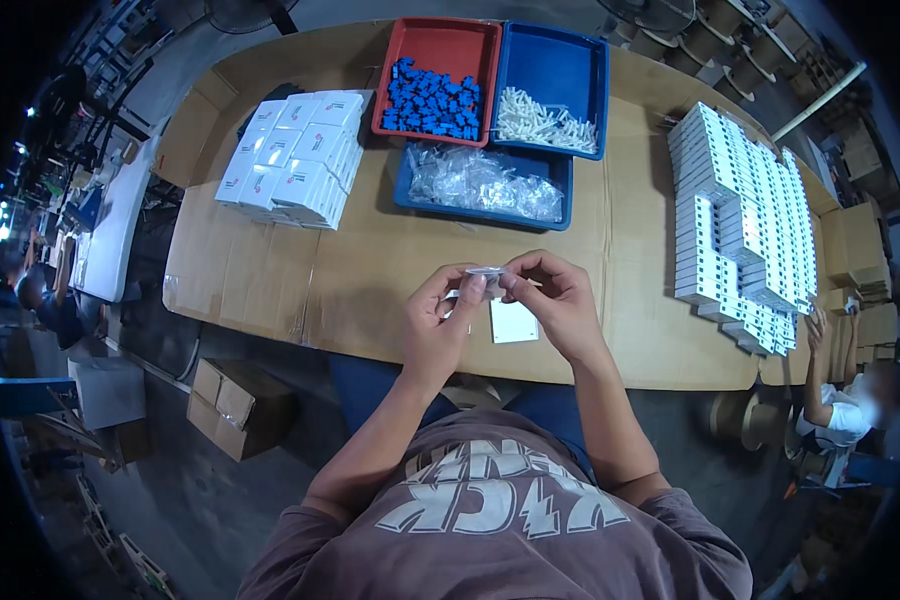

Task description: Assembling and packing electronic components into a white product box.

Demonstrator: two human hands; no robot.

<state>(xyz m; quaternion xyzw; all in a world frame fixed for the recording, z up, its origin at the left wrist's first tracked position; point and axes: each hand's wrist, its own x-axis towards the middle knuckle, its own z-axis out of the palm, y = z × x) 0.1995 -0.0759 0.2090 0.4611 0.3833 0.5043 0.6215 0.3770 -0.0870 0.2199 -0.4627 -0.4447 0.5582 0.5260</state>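
Both forearms come up from the lower edge and meet over the near edge of the cardboard-covered table [390, 260]. Left hand [442, 318] and right hand [555, 300] pinch between fingertips a small clear plastic bag [487, 272], held above the table, thumbs closed on it. Just beneath lies a small white box [513, 322], close to the near edge. Bare cardboard opens wide on both sides of the hands. Far side: red tray of blue parts [432, 95], blue tray of white parts [553, 85], blue tray of clear bags [483, 185]. White boxes stacked at far left [292, 160], more ranked along the right edge [740, 220]
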